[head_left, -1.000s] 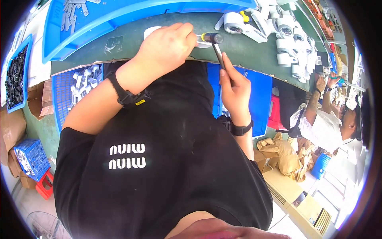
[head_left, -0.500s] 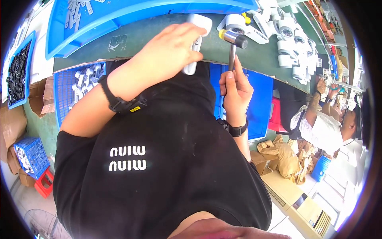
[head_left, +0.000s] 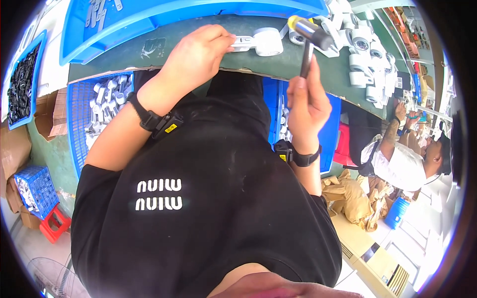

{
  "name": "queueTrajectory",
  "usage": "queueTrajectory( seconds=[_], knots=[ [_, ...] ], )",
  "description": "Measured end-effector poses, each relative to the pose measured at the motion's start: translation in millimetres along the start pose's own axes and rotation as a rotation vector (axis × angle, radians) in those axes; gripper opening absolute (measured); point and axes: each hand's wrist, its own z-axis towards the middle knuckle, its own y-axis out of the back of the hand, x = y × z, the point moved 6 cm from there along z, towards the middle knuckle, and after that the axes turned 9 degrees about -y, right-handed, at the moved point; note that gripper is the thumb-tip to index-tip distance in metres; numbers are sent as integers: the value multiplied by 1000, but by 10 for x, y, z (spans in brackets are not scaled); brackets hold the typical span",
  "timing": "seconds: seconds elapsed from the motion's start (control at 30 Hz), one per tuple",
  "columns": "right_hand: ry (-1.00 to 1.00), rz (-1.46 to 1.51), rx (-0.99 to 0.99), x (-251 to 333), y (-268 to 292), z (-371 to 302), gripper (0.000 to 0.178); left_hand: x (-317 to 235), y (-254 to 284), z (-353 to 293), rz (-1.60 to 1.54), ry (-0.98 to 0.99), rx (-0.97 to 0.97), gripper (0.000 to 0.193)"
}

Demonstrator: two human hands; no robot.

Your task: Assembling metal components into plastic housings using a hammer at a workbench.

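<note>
My left hand point(head_left: 196, 54) is closed around the end of a white plastic part point(head_left: 268, 41) with a flat slotted arm and a round drum-shaped head. The part lies level at the green bench, its head pointing right. In my closed right hand point(head_left: 308, 107) is a two-faced mallet point(head_left: 312, 34), one face yellow and the other black, with a dark handle. Its head is raised to the right of the white part and apart from it. Behind the mallet lie more white round-headed parts point(head_left: 361, 44), partly hidden by it.
A large blue tray point(head_left: 164, 21) with grey strips spans the bench's back. Beneath the bench point(head_left: 149, 47) stand a blue crate point(head_left: 75, 119) of white pieces and a blue bin point(head_left: 328, 111). A black-filled tray point(head_left: 40, 54) sits left; another person point(head_left: 397, 154) works at right.
The white part has turned from upright to lying level, its head now to the right. My left hand has shifted left onto its arm end. The mallet has moved right and up.
</note>
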Motion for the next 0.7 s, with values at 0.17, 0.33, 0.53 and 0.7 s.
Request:
queueTrajectory(
  seconds=[0.17,0.33,0.53,0.7],
  knots=[
    [-117,-400,201,-34,-105,71,44,4,-38,-28,1,-12,-68,26],
    [-29,124,-41,-38,72,-68,47,-20,-49,-21,3,-38,-104,24],
    [-136,-391,167,4,-103,-24,47,11,-65,-51,18,-18,-83,19],
    [160,-392,68,8,-143,19,46,2,-66,-48,13,-14,-94,18]
  ],
)
